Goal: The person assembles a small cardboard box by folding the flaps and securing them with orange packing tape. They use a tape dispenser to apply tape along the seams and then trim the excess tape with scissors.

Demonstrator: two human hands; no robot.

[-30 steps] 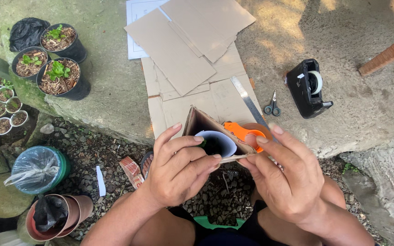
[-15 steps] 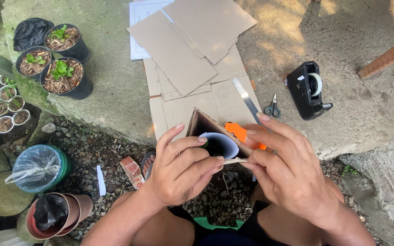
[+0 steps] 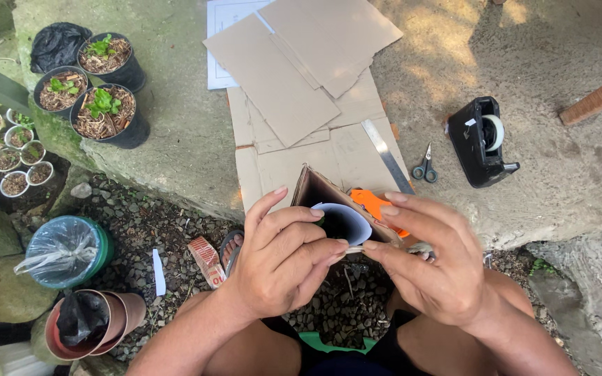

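Left hand and right hand, fingers closed on a folded cardboard piece with a curled white sheet inside, just before the concrete counter near ruler, scissors, tape dispenser.

A rough concrete slab serves as the worktop. Flat cardboard sheets lie overlapped on it, over a white paper sheet. A metal ruler rests on the cardboard. Small scissors lie just beside a black tape dispenser. Three black plant pots stand at the slab's left end.
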